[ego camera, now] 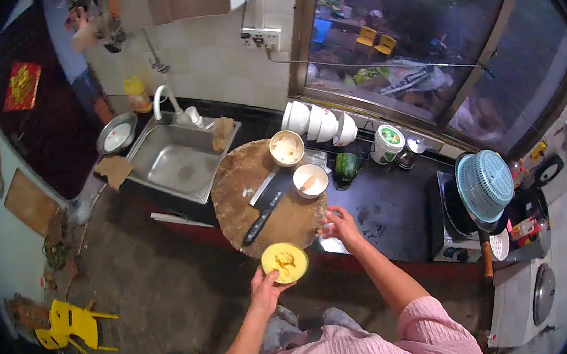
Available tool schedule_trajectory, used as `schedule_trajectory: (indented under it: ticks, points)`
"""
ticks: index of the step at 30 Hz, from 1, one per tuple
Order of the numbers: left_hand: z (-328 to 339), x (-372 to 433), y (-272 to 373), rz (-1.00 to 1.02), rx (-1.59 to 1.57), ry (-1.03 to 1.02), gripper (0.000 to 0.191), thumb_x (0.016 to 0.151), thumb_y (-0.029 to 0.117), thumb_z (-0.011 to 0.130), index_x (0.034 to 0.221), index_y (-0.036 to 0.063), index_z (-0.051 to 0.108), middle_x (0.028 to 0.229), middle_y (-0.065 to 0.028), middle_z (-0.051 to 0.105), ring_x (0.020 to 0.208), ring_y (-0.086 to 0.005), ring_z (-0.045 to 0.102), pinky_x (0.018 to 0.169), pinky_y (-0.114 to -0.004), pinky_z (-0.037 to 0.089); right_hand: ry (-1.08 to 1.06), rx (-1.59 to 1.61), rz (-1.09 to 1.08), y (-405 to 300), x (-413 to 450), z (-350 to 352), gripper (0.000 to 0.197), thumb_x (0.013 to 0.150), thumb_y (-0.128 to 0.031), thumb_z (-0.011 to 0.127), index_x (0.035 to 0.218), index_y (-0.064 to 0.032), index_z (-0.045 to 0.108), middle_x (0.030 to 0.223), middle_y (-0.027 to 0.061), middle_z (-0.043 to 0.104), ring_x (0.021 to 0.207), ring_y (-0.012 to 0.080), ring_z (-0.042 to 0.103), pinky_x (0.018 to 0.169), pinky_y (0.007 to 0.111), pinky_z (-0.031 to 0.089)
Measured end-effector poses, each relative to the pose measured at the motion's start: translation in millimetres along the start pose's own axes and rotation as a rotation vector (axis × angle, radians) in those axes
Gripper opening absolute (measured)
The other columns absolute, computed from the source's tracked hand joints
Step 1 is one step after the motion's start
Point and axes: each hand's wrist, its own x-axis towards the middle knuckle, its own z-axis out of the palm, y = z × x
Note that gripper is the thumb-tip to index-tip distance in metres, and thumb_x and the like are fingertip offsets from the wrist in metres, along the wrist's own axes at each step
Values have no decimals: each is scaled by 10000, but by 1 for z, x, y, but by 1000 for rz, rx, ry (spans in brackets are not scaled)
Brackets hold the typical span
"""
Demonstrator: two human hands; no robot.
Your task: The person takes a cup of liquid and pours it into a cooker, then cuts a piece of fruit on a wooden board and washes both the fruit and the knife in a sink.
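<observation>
My left hand (266, 290) holds a halved yellow squash (292, 262), its cut face up and a seedy hollow in the middle. It is in front of the near edge of a round wooden chopping board (234, 197). On the board lies a cleaver (267, 202) with a black handle pointing toward me. Two small bowls, a tan one (286, 148) and a white one (311, 181), stand at its far right side; the white one contains a brownish piece. My right hand (339, 229) is at the board's right edge with fingers apart; whether it touches the board is unclear.
To the left is a steel sink (170, 160) with a white faucet (161, 99). Behind the board are stacked white bowls (319, 121), a dark green squash piece (347, 166) and a white tub (388, 144). A blue colander (486, 184) rests over a wok at right.
</observation>
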Motion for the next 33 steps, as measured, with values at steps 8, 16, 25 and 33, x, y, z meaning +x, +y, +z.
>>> schedule_trajectory:
  ticks: [8,16,25,33]
  points:
    - [12,79,21,-159,25,148,382,865,103,499,1219,-19,424,1181,-181,526,1036,-354,566,761,-454,557,225,138,158,-8,84,23,579,885,-248,564,1292,-63,196,887,185,566,673,299,639,569,395,558]
    - [24,139,30,-288,-23,133,459,871,200,539,1232,-47,402,1175,-229,512,998,-423,557,787,-433,545,368,217,38,-9,80,-4,440,803,-13,371,1235,36,306,919,261,582,688,348,648,555,373,583]
    - [31,157,28,-378,-22,98,456,926,252,482,1258,-43,377,1206,-251,481,998,-400,561,834,-437,530,731,268,12,26,42,-132,495,858,-26,394,1321,-8,219,882,274,585,617,331,653,518,373,584]
    - [31,138,62,-249,488,153,370,952,252,438,1188,-33,422,1092,-238,522,816,-324,628,662,-378,547,789,496,23,60,42,-129,335,870,-141,498,1131,22,366,840,193,572,602,307,630,483,400,550]
